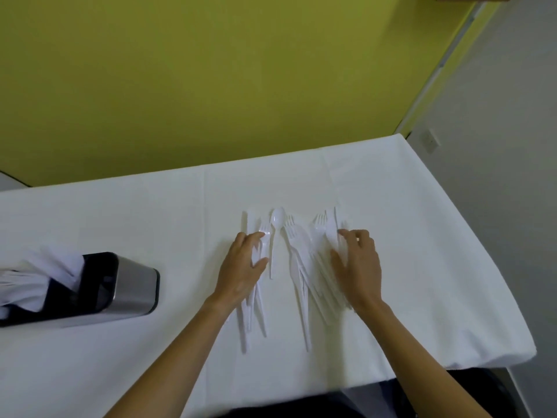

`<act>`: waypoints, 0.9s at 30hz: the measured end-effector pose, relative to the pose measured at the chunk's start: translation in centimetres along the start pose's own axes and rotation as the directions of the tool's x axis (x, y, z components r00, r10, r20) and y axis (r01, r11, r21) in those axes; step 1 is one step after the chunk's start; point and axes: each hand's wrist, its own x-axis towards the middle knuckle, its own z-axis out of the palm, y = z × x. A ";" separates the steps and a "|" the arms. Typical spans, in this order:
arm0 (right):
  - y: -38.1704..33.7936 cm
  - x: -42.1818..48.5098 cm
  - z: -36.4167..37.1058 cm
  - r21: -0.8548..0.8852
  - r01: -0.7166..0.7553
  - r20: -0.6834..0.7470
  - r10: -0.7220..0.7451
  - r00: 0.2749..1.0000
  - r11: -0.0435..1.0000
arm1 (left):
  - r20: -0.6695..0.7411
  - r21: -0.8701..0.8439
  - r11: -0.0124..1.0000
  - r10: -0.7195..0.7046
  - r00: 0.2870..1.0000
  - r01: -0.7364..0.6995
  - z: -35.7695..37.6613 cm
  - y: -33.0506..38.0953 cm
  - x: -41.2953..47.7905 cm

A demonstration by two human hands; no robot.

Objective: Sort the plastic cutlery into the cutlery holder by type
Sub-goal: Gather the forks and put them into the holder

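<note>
White plastic cutlery lies spread on a white tablecloth (120,212). A single spoon (275,233) lies in the middle, bowl pointing away. My left hand (241,267) rests flat on a small group of forks and knives (251,321) left of the spoon. My right hand (358,260) lies with fingers spread on a larger pile of forks and knives (304,257) to the right. The metal cutlery holder (126,288) stands at the left, with white cutlery handles (27,282) sticking out of its dark top.
A yellow-green wall (211,70) rises behind the table's far edge. The table's right edge drops off beside a grey wall (497,146). Bare cloth lies between the holder and the cutlery.
</note>
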 end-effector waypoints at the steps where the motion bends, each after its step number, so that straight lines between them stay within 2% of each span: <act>1: -0.5 -0.2 0.3 0.027 0.047 0.027 -0.048 0.998 0.999 | -0.004 -0.026 0.999 -0.020 1.000 0.020 -0.3 -0.1 -0.1; 3: -1.7 -0.5 1.0 0.087 0.100 0.115 -0.109 0.987 0.991 | -0.017 -0.109 0.990 -0.090 0.996 0.088 -0.7 0.2 -0.1; 6: -3.1 -0.6 1.8 0.044 0.159 0.202 -0.165 0.965 0.986 | -0.038 -0.187 0.973 -0.146 0.989 0.136 -0.8 0.4 -0.1; 9: -3.0 -0.6 1.8 -0.024 0.118 0.215 -0.111 0.970 0.993 | -0.056 -0.225 0.962 -0.172 0.984 0.156 -0.8 0.6 0.1; 12: -1.4 -0.9 1.1 -0.052 0.029 0.168 -0.019 0.986 0.998 | -0.101 -0.324 0.932 -0.206 0.973 0.163 -0.8 1.1 0.1; 15: -0.1 -1.1 0.3 -0.045 0.016 0.185 -0.007 0.983 0.999 | -0.096 -0.395 0.903 -0.221 0.970 0.167 -0.5 1.9 0.5; 19: 0.3 -1.7 -0.2 -0.066 0.064 0.224 -0.048 0.973 0.996 | 0.012 -0.348 0.923 -0.174 0.985 0.167 0.6 3.2 0.8; 21: 0.4 -2.2 -0.4 -0.020 0.053 0.247 -0.046 0.968 0.998 | 0.027 -0.339 0.922 -0.186 0.982 0.184 1.1 4.0 0.8; 25: 1.0 -2.7 -0.7 0.076 0.044 0.246 -0.062 0.967 0.996 | -0.092 -0.338 0.915 -0.266 0.960 0.221 1.0 4.4 1.1; 27: 1.0 -2.4 -0.9 0.115 0.024 0.207 -0.047 0.977 0.993 | -0.175 -0.262 0.936 -0.285 0.943 0.234 0.4 4.0 1.5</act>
